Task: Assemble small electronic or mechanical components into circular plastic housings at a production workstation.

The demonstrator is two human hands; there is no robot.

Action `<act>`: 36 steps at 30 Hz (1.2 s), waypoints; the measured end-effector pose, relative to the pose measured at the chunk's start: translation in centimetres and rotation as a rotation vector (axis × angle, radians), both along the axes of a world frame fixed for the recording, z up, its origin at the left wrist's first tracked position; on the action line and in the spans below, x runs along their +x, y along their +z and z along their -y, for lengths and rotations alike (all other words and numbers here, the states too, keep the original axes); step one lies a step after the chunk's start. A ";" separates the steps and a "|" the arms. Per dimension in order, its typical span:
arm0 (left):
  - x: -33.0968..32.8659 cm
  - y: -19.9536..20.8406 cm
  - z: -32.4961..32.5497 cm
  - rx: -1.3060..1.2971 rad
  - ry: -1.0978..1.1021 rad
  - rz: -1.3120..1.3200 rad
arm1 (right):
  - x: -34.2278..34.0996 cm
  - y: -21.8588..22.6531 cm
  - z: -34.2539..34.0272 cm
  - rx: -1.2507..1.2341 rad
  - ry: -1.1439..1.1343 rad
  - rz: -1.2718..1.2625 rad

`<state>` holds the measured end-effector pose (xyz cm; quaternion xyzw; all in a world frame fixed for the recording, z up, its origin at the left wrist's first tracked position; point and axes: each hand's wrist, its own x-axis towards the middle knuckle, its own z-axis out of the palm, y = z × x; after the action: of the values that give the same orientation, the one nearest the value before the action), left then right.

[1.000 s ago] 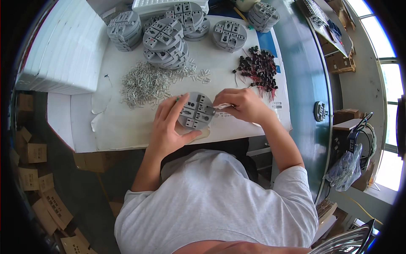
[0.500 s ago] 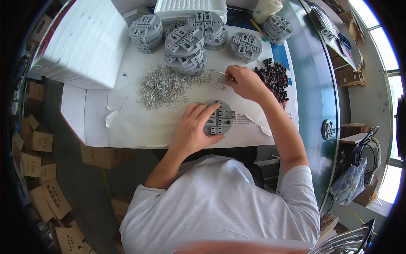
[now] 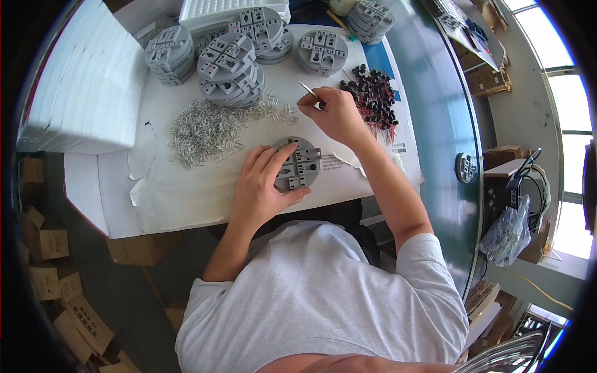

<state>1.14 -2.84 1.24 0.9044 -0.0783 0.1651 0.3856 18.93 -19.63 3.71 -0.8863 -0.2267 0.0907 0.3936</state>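
A round grey disc (image 3: 301, 165), dark-slotted and face up, lies near the front edge of the white-topped bench (image 3: 180, 202). A slim silvery rod-like tool (image 3: 308, 90) slants beyond it.

Disc (image 3: 306, 165) partly hidden by left hand (image 3: 255, 188), tool (image 3: 308, 90) partly inside right hand (image 3: 339, 115), tray (image 3: 233, 12) at table's (image 3: 193, 199) far edge cut off

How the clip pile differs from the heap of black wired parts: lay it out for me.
Colour: the clip pile is silvery; the heap of black wired parts is black with red leads.
Spread: the clip pile covers more area than the heap of black wired parts.
Place: the clip pile lies left of the right hand, the heap of black wired parts right of it.
Shared: both are loose jumbles.
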 end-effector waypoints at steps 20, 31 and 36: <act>0.0 0.1 0.1 -0.031 0.019 -0.006 | -2.9 0.8 1.8 -0.133 0.084 -0.058; -0.1 -0.3 0.2 -0.078 0.043 -0.039 | -3.3 0.9 0.6 -0.235 0.146 -0.157; 0.0 0.0 -0.1 -0.081 0.002 -0.079 | -3.3 0.8 0.6 -0.269 0.161 -0.142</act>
<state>1.11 -2.75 1.20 0.8940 -0.0553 0.1329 0.4243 15.68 -20.20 4.46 -0.9014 -0.2544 0.2137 0.2777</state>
